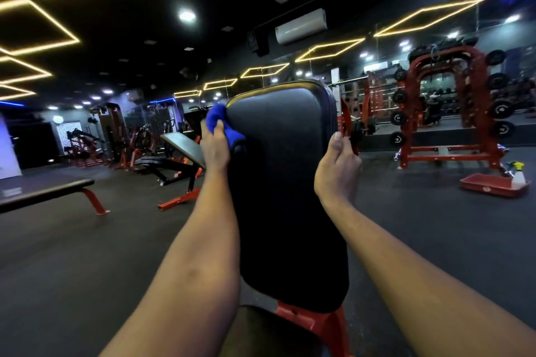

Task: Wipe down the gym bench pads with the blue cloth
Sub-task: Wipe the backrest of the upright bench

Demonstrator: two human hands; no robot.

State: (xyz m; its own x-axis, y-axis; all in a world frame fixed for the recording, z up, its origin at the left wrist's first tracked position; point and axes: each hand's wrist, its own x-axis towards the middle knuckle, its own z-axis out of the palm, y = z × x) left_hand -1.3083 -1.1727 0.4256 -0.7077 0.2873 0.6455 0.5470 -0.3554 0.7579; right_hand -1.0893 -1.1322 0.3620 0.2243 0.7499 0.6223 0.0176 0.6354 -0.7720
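1. A person wipes an upright pad (284,182) in a dim gym, both bare arms stretched forward above the bench's red frame (316,324)
2. The left hand (215,145) has its grip clenched round the blue cloth (220,120), which is bunched against the pad's upper left edge, just below the top corner
3. The right hand (336,168) grasps the pad's right edge opposite, thumb on the face and fingers curled behind, apparently steadying it
4. The step in hand looks like wiping the pad's side and rim; the broad black face between the hands gives no sign of whether it has been wiped
5. The next move likely calls for drawing the cloth over the top or down the face with firm pressure, the right hand bracing, then on to the bench's other pads
6. A flat bench (46,194) stands well apart at left; a spray bottle (517,174) stands at a red tray (490,186) on the floor at right
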